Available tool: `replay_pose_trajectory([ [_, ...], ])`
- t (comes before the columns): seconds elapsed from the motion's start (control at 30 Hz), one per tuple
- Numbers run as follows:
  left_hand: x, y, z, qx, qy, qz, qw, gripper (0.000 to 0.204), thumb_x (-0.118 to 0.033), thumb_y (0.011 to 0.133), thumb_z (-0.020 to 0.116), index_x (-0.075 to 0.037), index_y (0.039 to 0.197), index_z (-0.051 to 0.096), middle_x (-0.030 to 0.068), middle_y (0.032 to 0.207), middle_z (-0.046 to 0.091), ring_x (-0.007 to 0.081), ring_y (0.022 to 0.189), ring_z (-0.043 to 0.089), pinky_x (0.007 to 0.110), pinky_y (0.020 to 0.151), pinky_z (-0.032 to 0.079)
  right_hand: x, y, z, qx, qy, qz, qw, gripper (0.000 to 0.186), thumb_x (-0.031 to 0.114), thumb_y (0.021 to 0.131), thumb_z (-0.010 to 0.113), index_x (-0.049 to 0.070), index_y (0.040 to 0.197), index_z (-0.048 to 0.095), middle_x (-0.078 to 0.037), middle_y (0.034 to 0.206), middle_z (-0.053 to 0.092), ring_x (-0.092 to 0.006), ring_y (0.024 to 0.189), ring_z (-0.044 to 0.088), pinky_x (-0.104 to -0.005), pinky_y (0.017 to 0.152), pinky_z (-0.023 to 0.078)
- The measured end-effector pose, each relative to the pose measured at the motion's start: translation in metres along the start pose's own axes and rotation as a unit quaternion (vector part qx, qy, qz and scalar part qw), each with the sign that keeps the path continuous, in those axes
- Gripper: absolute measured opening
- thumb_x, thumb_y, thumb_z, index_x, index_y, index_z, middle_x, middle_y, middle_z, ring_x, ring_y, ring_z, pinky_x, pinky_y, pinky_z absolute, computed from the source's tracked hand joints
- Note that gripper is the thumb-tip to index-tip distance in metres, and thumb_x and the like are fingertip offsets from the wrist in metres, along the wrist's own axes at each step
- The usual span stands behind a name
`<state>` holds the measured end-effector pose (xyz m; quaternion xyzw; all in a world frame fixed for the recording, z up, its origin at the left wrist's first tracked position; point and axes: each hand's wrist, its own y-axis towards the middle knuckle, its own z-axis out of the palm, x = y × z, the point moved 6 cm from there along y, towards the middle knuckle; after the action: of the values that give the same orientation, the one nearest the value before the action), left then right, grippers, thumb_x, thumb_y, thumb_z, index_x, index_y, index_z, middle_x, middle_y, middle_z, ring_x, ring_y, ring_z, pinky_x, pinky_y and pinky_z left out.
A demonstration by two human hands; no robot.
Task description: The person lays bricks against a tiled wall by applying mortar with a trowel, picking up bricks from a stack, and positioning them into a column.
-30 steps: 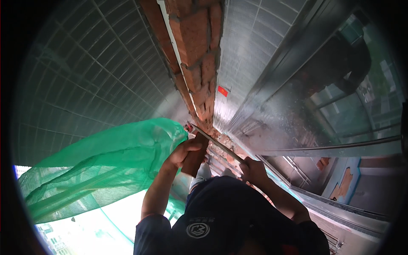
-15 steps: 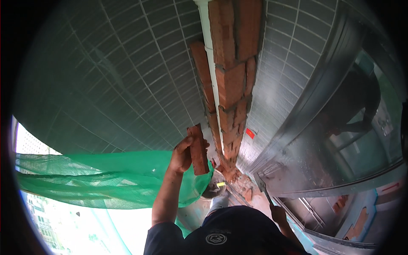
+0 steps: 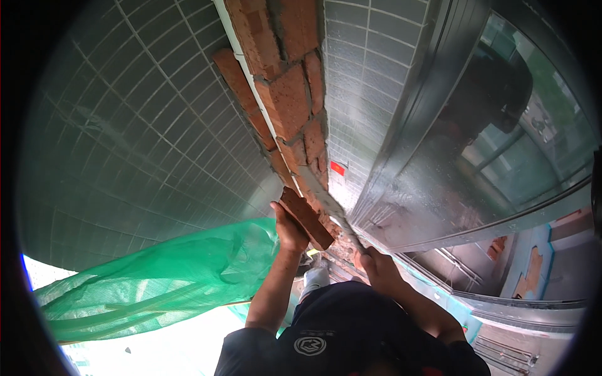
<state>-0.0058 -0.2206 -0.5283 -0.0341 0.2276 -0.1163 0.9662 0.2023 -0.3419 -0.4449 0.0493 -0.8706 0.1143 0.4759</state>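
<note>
My left hand (image 3: 290, 230) is wrapped round a red brick (image 3: 306, 219), which it holds up at a slant in front of my body. In my right hand (image 3: 376, 268) is the handle of a trowel (image 3: 333, 205), its long narrow blade grey with mortar. The blade points up and away, overlapping the lower part of a brick column (image 3: 290, 100) that has mortar in its joints. A white pipe (image 3: 246, 70) runs up along the column's left side. The brick and the trowel are close but appear apart.
Grey tiled walls (image 3: 157, 94) flank the column. Green netting (image 3: 188, 269) hangs at the left beside a bright opening. A large glass window (image 3: 501, 131) in a metal frame stands at the right. A small red sticker (image 3: 337, 168) is on the right wall. Rubble lies at the column's foot.
My right hand has raised the trowel from low at my right side toward the column. The brick in my left hand has tilted, and the view has shifted right.
</note>
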Motion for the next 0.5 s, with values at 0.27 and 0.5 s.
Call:
replay_pose_trajectory([
  [0.27,0.016,-0.011,-0.021,-0.319,0.154,0.078,0.932,0.082,-0.072,0.087,0.037,-0.001,0.125,0.051,0.0106,0.116,0.059,0.0238,0.104,0.058,0.036,0.091,0.048,0.014,0.017,0.009,-0.018,-0.029,-0.013,0.999,0.031,0.030,0.097,0.045,0.002,0.093,0.056,-0.020,0.066,0.059,-0.0405,0.062,0.060,-0.0459,0.056,0.045],
  [0.5,0.023,0.005,-0.098,-0.359,0.307,0.162,0.867,0.079,-0.065,0.094,0.031,0.006,0.124,0.049,0.0175,0.117,0.057,0.0259,0.106,0.056,0.033,0.092,0.045,-0.007,0.029,0.042,-0.067,-0.084,-0.086,0.990,0.026,0.026,0.095,0.050,0.002,0.090,0.056,-0.023,0.067,0.058,-0.0425,0.063,0.060,-0.0494,0.056,0.046],
])
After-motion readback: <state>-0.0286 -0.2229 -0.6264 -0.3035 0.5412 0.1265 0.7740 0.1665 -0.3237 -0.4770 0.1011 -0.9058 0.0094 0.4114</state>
